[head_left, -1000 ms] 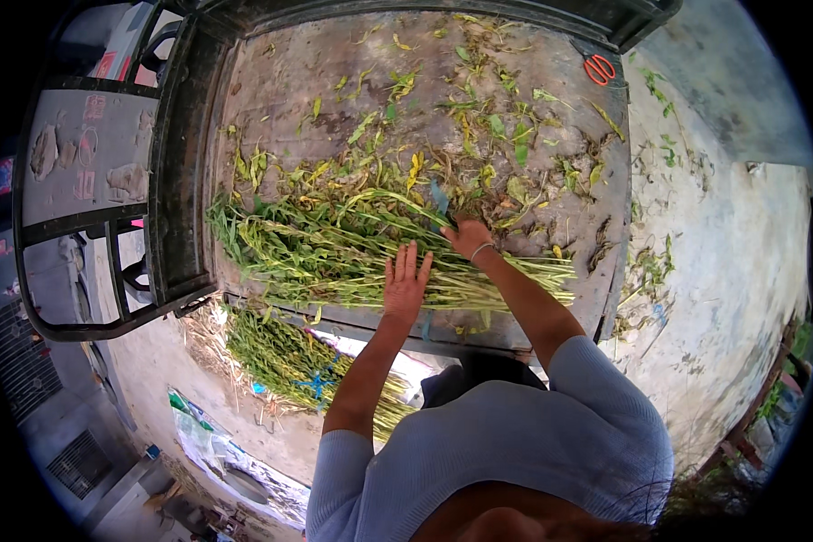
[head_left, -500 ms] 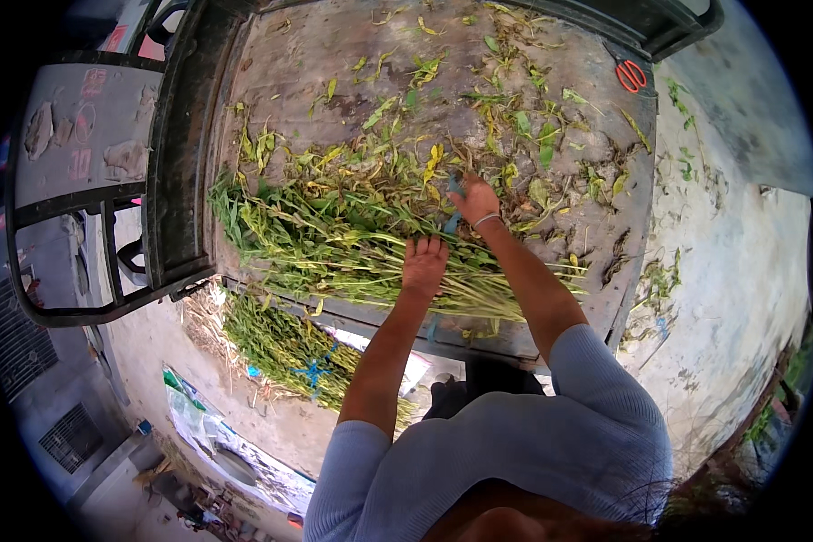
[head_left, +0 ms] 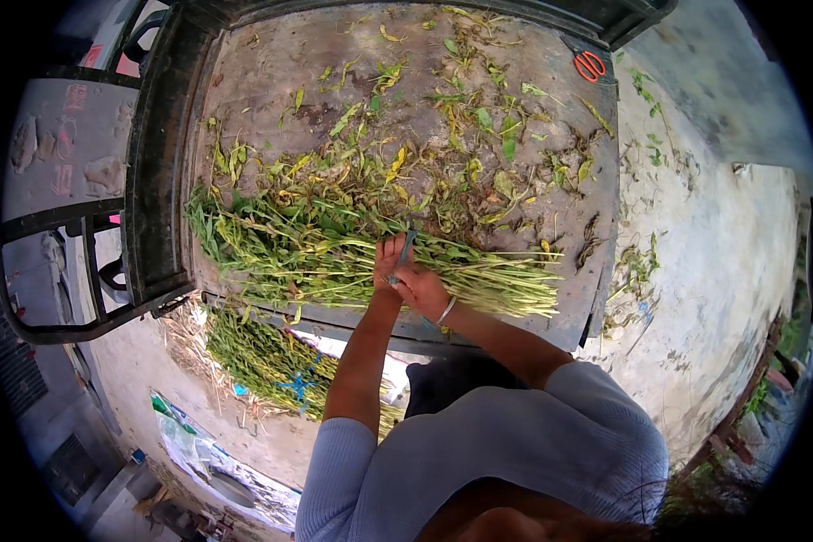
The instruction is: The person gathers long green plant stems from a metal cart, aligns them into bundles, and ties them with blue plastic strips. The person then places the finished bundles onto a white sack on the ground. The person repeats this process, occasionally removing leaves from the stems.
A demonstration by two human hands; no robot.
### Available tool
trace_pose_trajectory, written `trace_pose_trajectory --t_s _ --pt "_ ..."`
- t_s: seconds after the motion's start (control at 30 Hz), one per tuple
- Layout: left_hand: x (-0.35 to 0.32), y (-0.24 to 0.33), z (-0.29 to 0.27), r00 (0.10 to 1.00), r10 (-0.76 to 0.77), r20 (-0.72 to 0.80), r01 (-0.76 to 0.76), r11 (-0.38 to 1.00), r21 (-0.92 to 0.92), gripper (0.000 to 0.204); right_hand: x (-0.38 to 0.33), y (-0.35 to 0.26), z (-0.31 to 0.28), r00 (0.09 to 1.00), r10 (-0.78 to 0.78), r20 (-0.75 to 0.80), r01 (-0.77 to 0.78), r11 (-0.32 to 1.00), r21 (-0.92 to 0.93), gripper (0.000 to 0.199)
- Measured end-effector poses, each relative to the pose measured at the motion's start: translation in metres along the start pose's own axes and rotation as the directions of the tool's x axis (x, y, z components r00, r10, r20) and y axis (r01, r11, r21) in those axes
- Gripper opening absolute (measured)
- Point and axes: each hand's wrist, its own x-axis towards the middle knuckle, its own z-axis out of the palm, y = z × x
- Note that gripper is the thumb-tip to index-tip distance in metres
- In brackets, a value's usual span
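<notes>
A long bundle of leafy green stems point(head_left: 316, 248) lies across the wooden bed, leaves to the left and cut stalk ends to the right. My left hand point(head_left: 387, 262) rests on the middle of the bundle, its fingers stretched out over the stems. Just right of it, and partly over its wrist, my right hand point(head_left: 422, 291) is closed on a blue-green strip point(head_left: 408, 244). The strip passes over the top of the bundle, beside my left fingers. How it runs underneath is hidden.
Orange-handled scissors point(head_left: 589, 65) lie at the bed's far right corner. Loose yellow and green leaves point(head_left: 393, 164) litter the boards. A black metal frame point(head_left: 158, 172) borders the left side. Below, on the ground, lies another bundle point(head_left: 257, 352) tied with blue string.
My right hand has drawn the strip from the far side over the bundle toward me, beside my left hand. The whole view has shifted slightly.
</notes>
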Motion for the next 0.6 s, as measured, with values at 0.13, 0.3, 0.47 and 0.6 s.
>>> trace_pose_trajectory --t_s 0.13,0.3,0.47,0.6 --pt "-0.021 -0.002 -0.002 0.973 -0.087 -0.212 0.059 0.989 -0.135 0.067 -0.041 0.018 0.016 0.967 0.087 -0.241 -0.049 0.986 0.160 0.012" --pt "-0.069 0.006 -0.069 0.960 -0.227 -0.166 0.156 0.921 -0.357 0.084 -0.058 0.074 0.028 0.916 0.362 -0.172 -0.261 0.865 0.429 0.015" --pt "-0.155 0.043 0.056 0.840 -0.516 0.167 0.388 0.356 -0.850 0.049 -0.043 0.073 0.020 0.918 0.389 -0.081 -0.320 0.844 0.430 0.016" --pt "-0.139 0.088 0.077 0.530 -0.156 0.834 0.353 -0.853 -0.384 0.022 -0.050 0.089 0.020 0.924 0.380 -0.049 -0.353 0.894 0.276 0.016"
